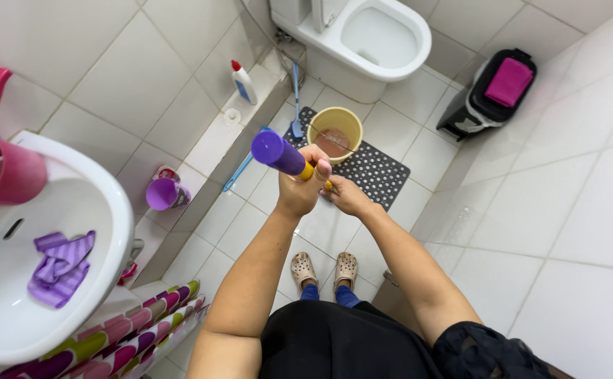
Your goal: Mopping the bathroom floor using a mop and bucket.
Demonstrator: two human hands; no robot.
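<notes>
Both hands grip one long handle. The left hand (pixel 305 184) is wrapped in a full fist around the yellow shaft just below the purple handle end (pixel 277 152), which points up toward the camera. The right hand (pixel 348 196) closes around the same shaft just beyond and slightly below the left, fingers curled tight; the two hands nearly touch. The rest of the shaft is hidden behind the hands, so what sits at its lower end cannot be told, though it seems to lead down toward the yellow bucket (pixel 335 130).

That bucket stands just past the hands on a dark dotted mat (pixel 380 172), with brownish water inside. Beyond it is the white toilet (pixel 380 38); to the right of the hands, well apart, a black bin with a pink lid (pixel 497 91). To the left of the hands lie a blue brush (pixel 296 105), a white bottle with a red cap (pixel 243 83) on a ledge, and a purple cup (pixel 162 194). Nearer the left elbow, a white sink (pixel 75 210) holds a purple cloth (pixel 61 265).

Judging by the grip, the step in hand is working the handled tool in or over the bucket. The next move likely calls for both fists to stay firm and the shaft kept steady, so the bucket does not tip on the mat.
</notes>
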